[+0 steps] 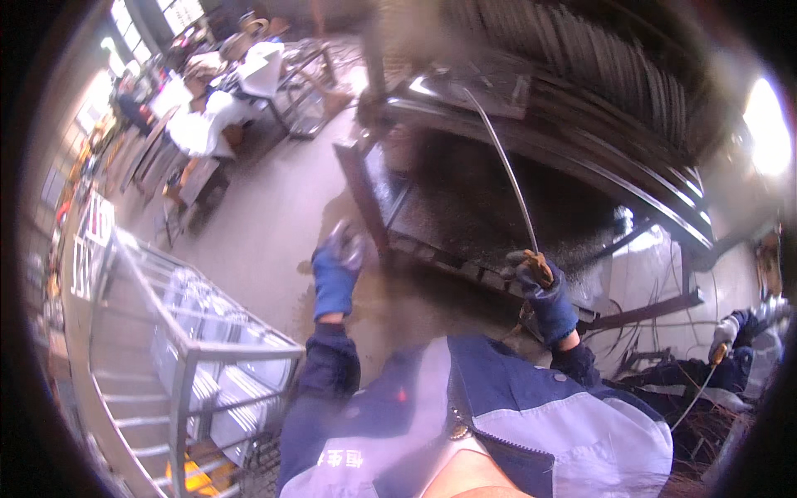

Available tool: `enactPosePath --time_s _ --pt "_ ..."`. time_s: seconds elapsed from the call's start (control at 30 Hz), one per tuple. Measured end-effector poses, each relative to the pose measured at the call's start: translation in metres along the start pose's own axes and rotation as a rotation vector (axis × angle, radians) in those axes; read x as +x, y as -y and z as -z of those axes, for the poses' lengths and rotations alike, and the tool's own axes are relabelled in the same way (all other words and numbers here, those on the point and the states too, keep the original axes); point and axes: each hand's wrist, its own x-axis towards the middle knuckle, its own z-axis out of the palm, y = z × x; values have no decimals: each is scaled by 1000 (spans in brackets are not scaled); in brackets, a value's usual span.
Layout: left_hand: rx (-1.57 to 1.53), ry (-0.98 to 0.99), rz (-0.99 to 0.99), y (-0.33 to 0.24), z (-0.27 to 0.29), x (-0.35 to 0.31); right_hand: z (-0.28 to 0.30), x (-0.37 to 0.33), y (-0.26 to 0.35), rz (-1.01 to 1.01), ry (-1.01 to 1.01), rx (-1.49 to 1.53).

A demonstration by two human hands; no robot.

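Note:
My right hand point(538, 286), in a blue and dark-coated glove, is closed round the tan handle of a long thin metal rod point(516, 191). The rod bows slightly as it reaches up and away, its far end near a flat plate point(490, 93) on a dark metal frame. Beneath it lies a dark, wet-looking recess point(473, 195). My left hand point(342, 249), gloved the same way, hangs beside the frame's slanted steel leg point(362, 191). Motion blur smears its fingers, so I cannot tell whether they are closed.
At the right edge, a co-worker's gloved hand point(726, 332) grips a similar rod with a tan handle. A metal rack point(191, 357) with pale stacked panels stands at my left. Farther off are cluttered benches point(199, 174). Cables point(656, 324) trail over the floor at right.

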Motion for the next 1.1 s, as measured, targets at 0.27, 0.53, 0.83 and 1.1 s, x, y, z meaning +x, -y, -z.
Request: enactPosePath --time_s 0.27,0.53,0.83,1.1 --pt "208 124 -643 -159 -193 184 33 -65 -30 1 -422 -106" --pt "433 495 -480 -203 -296 231 34 -75 17 119 -778 -453" --pt "155 40 -781 -201 -179 284 64 -58 27 47 -753 -406" --pt "-149 -178 -582 -139 84 261 86 17 9 255 -442 -338"
